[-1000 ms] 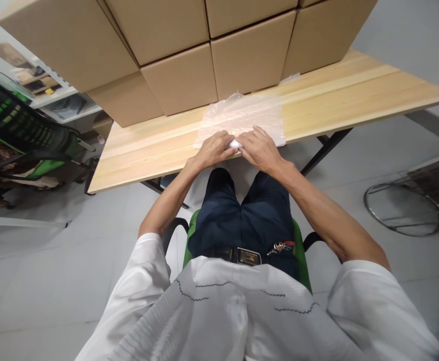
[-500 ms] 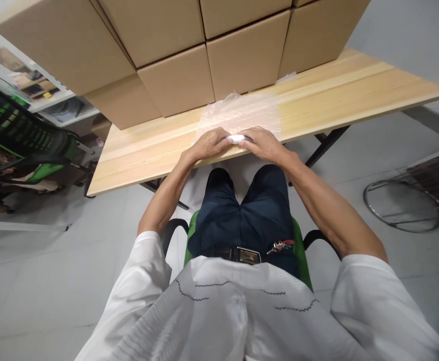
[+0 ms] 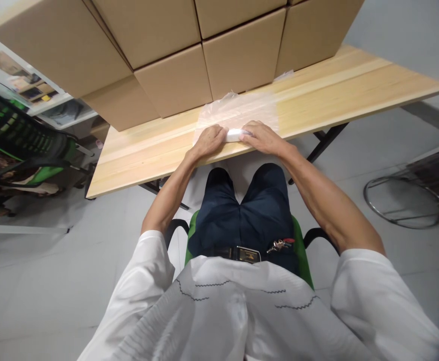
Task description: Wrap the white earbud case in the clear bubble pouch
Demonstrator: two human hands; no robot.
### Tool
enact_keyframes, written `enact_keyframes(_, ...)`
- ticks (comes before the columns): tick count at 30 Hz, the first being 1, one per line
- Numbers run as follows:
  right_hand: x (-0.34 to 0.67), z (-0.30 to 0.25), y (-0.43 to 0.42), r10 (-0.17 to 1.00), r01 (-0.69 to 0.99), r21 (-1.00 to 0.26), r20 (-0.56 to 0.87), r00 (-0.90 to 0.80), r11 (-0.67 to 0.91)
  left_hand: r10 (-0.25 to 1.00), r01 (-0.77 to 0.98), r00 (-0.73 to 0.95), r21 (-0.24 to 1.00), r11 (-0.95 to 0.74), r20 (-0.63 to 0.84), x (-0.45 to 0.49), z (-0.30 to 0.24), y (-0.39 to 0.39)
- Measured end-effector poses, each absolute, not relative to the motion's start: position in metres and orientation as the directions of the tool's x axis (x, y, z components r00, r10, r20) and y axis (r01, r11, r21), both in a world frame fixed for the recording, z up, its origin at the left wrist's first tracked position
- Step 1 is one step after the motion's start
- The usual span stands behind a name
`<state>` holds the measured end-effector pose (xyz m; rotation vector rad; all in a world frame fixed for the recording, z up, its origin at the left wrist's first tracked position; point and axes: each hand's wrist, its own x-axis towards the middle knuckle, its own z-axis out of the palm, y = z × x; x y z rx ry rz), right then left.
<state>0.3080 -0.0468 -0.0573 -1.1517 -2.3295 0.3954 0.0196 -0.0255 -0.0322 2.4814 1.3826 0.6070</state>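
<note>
Between fingers, a white roll

- A white shirt is showing thin, dark wavy lines across its front.
- Its short, loose sleeves are ending around the elbows.
- Dark navy trousers are creasing at the lap.
- A black belt is carrying a rectangular, silver-edged buckle.
- Small metal pieces and a red bit are hanging at the right hip.

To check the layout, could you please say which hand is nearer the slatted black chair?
Left: the left hand is at the end of the white item toward the slatted black chair; the right hand is at the other.
</note>
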Motion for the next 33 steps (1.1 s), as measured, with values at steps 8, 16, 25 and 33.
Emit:
enact_keyframes(8, 0.308, -0.058, -0.050, 0.803, 0.656, -0.465, 0.316, -0.505, 0.595, 0.853, 0.735, 0.446, 0.431, -0.523, 0.273, 0.028, -0.030, -0.036)
enact_keyframes(16, 0.311, -0.060, -0.053, 0.800, 0.648, -0.469, 0.329, -0.502, 0.600, 0.824, 0.731, 0.460, 0.385, -0.563, 0.331, 0.030, -0.035, -0.041)
enact_keyframes(25, 0.308, -0.052, -0.060, 0.819, 0.657, -0.489, 0.332, -0.468, 0.574, 0.835, 0.723, 0.462, 0.417, -0.550, 0.300, 0.030, -0.035, -0.039)
enact_keyframes(33, 0.308, -0.052, -0.057, 0.821, 0.669, -0.475, 0.328, -0.468, 0.571, 0.813, 0.740, 0.531, 0.336, -0.582, 0.239, 0.024, -0.032, -0.041)
